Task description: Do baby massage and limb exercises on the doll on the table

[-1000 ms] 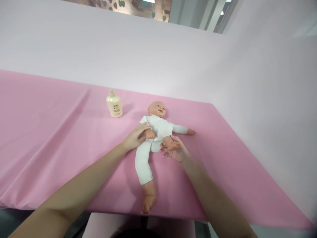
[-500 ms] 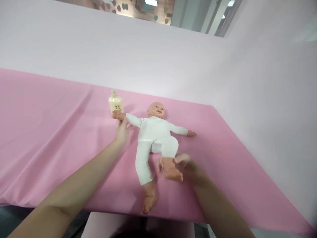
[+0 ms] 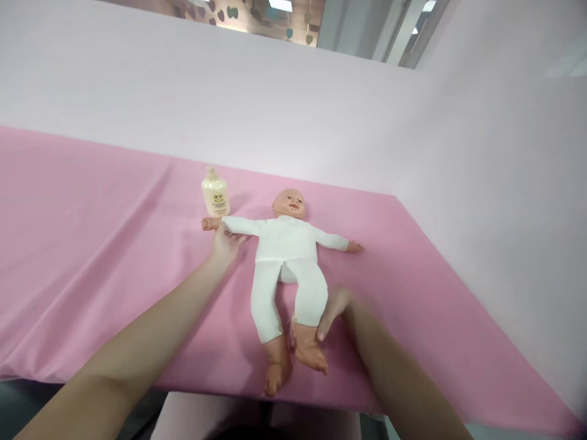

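On its back lies a baby doll [image 3: 287, 239] with a white cloth body and bare plastic head, hands and feet. My left hand [image 3: 224, 245] is closed around the doll's outstretched arm near its wrist, at left. Around the lower leg on the right side is my right hand [image 3: 335, 304], thumb on the near side; its other fingers are mostly hidden behind the leg. The doll's other leg rests beside it, with its foot [image 3: 277, 368] near the table's front edge. A cream pump bottle [image 3: 215, 194] stands just behind the held arm.
A pink sheet [image 3: 137, 256] with folds at left covers the table. White walls [image 3: 257, 104] rise behind and at right, with a window [image 3: 293, 21] at the top. The table's front edge lies close to my lap.
My right hand has lowered the doll's bent leg toward the sheet, straightening it. My left hand has brought the doll's arm slightly down, uncovering more of the bottle's label.
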Tool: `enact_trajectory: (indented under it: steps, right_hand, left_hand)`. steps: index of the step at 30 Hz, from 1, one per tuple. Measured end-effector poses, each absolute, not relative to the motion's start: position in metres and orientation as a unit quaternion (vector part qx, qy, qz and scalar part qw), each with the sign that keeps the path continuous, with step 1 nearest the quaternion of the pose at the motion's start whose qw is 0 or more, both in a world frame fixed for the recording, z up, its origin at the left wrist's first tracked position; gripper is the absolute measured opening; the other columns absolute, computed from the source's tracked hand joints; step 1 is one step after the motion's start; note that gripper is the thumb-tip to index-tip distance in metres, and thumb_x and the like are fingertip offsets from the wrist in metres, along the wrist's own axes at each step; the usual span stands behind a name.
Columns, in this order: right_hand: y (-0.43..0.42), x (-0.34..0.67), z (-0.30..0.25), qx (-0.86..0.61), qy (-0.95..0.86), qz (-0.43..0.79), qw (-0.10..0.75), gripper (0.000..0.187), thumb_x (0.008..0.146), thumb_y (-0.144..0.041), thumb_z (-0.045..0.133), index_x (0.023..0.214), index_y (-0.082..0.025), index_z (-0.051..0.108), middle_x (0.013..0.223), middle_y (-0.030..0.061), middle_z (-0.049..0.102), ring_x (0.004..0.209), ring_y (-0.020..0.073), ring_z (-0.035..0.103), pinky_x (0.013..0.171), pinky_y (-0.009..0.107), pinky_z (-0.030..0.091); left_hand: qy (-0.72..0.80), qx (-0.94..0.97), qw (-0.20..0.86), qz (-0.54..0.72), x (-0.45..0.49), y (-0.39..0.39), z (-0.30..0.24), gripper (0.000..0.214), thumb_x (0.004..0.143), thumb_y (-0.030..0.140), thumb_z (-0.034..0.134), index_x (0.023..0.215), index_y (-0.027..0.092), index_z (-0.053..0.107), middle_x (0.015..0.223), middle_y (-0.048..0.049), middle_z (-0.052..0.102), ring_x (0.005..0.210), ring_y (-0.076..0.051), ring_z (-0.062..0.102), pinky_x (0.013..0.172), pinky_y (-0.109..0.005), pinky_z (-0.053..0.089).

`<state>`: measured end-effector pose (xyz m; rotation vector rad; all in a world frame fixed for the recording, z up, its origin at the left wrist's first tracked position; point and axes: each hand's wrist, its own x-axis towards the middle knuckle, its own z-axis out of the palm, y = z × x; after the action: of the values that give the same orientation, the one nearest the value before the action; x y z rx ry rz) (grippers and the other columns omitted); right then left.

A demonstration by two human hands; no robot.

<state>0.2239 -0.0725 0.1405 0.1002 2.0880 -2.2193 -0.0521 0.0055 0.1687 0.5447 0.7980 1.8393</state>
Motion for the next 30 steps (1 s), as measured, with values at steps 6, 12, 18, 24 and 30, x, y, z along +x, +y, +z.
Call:
enact_trajectory:
  steps: [6,12,18,24,30]
  right_hand:
    - [-0.063,0.234,0.116,-0.08,0.569,-0.814,-0.083,0.058,0.068,-0.057,0.086,0.099,-0.011,0.068,0.103,0.016,0.072,0.097,0.0296,0.072,0.081,0.04,0.062]
    - [-0.06,0.236,0.107,-0.081,0.457,-0.854,-0.234,0.05,0.083,-0.061,0.071,0.098,-0.015,0.06,0.097,0.0103,0.066,0.095,0.0254,0.069,0.075,0.041,0.064]
    - [-0.066,0.235,0.121,0.074,0.368,-0.873,-0.312,0.043,0.091,-0.061,0.057,0.093,-0.018,0.057,0.093,0.0054,0.061,0.09,0.0205,0.065,0.074,0.035,0.061]
    - [-0.065,0.232,0.119,0.087,0.385,-0.863,-0.316,0.045,0.089,-0.059,0.062,0.096,-0.015,0.062,0.093,0.0061,0.063,0.089,0.0195,0.066,0.076,0.033,0.062]
    - [-0.073,0.234,0.118,0.02,0.477,-0.841,-0.254,0.054,0.083,-0.06,0.069,0.101,-0.01,0.063,0.096,0.0118,0.066,0.092,0.0254,0.069,0.077,0.041,0.063]
  left_hand:
    - [0.309,0.446,0.389,0.744,-0.041,-0.003,0.162,0.041,0.095,0.041,0.066,0.134,0.033,0.054,0.138,-0.0081,0.061,0.137,-0.025,0.054,0.106,-0.04,0.053]
    - [0.312,0.76,0.177,0.541,-0.039,-0.01,0.144,0.044,0.098,0.045,0.058,0.133,0.019,0.055,0.137,-0.0162,0.061,0.134,-0.03,0.056,0.119,-0.052,0.04]
    - [0.255,0.878,0.037,0.403,-0.04,-0.01,0.143,0.044,0.1,0.033,0.052,0.143,0.021,0.05,0.142,-0.0166,0.059,0.143,-0.031,0.047,0.121,-0.056,0.038]
    - [0.264,0.867,0.059,0.419,-0.041,-0.012,0.145,0.043,0.1,0.037,0.052,0.14,0.022,0.051,0.14,-0.0158,0.06,0.14,-0.03,0.05,0.12,-0.054,0.039]
    - [0.347,0.68,0.215,0.609,-0.042,-0.008,0.151,0.046,0.094,0.048,0.065,0.131,0.022,0.054,0.138,-0.0137,0.061,0.133,-0.027,0.057,0.116,-0.047,0.043]
